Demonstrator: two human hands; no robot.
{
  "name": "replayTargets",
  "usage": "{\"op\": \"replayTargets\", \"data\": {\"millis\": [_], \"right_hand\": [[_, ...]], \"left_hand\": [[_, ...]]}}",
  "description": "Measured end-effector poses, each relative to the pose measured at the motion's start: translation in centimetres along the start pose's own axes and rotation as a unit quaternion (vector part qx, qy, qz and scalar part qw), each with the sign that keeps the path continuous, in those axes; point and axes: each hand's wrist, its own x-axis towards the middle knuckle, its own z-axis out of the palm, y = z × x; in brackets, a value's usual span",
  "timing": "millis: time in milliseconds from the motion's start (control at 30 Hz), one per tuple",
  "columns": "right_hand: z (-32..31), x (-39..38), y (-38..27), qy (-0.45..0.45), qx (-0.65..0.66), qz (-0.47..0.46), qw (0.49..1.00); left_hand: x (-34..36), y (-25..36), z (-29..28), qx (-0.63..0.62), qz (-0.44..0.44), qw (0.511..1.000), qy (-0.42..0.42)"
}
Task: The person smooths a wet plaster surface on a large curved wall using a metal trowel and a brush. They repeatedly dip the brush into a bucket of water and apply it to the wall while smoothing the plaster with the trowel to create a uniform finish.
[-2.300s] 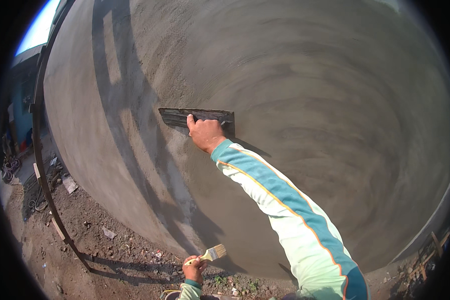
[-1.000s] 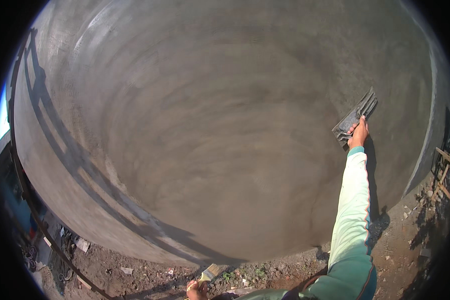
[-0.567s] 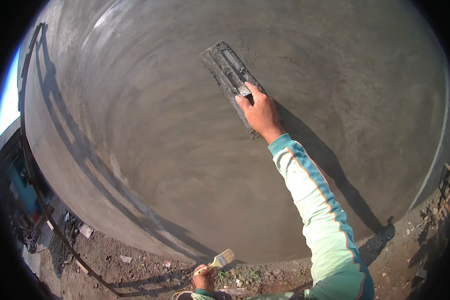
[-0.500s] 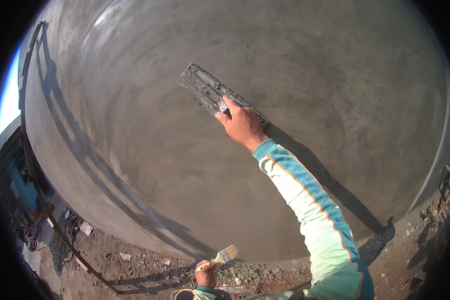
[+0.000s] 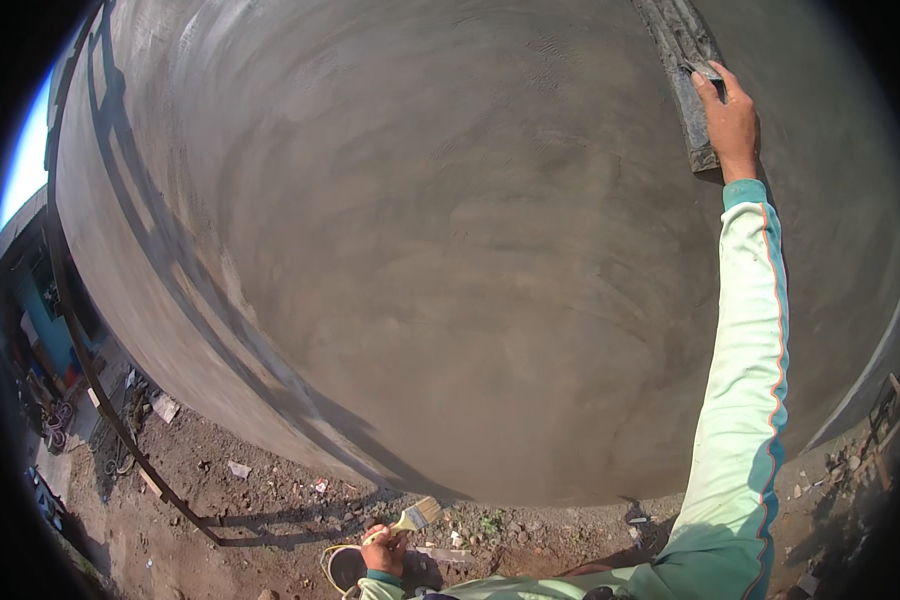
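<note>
Right hand [image 5: 732,115], arm stretched high in its pale green sleeve, is closed round the handle of a long grey plastering trowel [image 5: 686,72] pressed flat on the damp grey cement wall [image 5: 450,250]. Its blade runs up and slightly left from the knuckles, out past the top of view, so the long axis lies nearly in line with the forearm. Left hand [image 5: 383,550] hangs low near the dirt ground [image 5: 270,500], gripping a small flat paintbrush with pale bristles [image 5: 415,516], well apart from the trowel.

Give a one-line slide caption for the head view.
Right hand presses trowel on grey plastered wall; left hand holds brush.
</note>
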Motion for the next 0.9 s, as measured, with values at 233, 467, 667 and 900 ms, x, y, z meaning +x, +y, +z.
{"op": "replayTargets", "data": {"millis": [233,467,667,900], "right_hand": [[-7.2,-7.6,4.0,0.074,0.360,0.381,0.848],[3.8,-26.0,-11.9,-0.281,0.287,0.174,0.899],[13.1,-38.4,-23.7,-0.480,0.138,-0.009,0.866],[11.0,-61.6,-19.4,-0.722,-0.036,-0.182,0.666]], "left_hand": [[-0.1,1.0,-4.4,-0.013,-0.010,0.999,0.050],[0.0,0.6,-1.8,0.044,-0.020,0.999,0.006],[-1.5,-1.0,3.0,0.026,-0.056,0.998,-0.031],[-5.9,-3.2,-2.7,-0.056,0.035,0.995,-0.070]]}}
